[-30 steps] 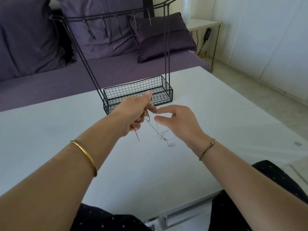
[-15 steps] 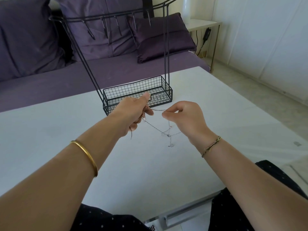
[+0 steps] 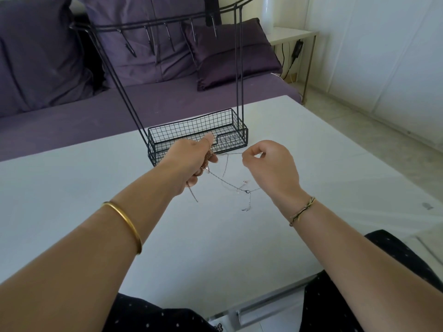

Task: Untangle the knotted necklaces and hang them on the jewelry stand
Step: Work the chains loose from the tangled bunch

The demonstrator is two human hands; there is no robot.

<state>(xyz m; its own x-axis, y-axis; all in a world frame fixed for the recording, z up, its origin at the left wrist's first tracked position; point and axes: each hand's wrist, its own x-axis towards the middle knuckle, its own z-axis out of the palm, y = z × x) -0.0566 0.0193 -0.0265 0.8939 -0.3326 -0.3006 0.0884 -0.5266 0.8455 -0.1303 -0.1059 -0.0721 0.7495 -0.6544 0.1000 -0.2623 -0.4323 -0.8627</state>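
Thin tangled necklaces [image 3: 230,184], silver and rose-gold chains, hang between my two hands just above the white table [image 3: 72,188]. My left hand [image 3: 191,161] grips a bunch of the chains in curled fingers. My right hand [image 3: 268,164] pinches one silver strand between thumb and forefinger, and that strand runs taut across to my left hand. A clasp end dangles below. The black wire jewelry stand [image 3: 199,133] rises just behind my hands; its basket base sits on the table and its top bar carries several bare hooks.
A purple sofa [image 3: 72,116] with cushions runs behind the table. A small side table [image 3: 292,34] with a cable stands at the back right. The table's near edge lies over my lap.
My right hand has closed onto a strand and drawn it to the right, away from my left hand. The strand now stretches taut, and the dangling chains have spread out below.
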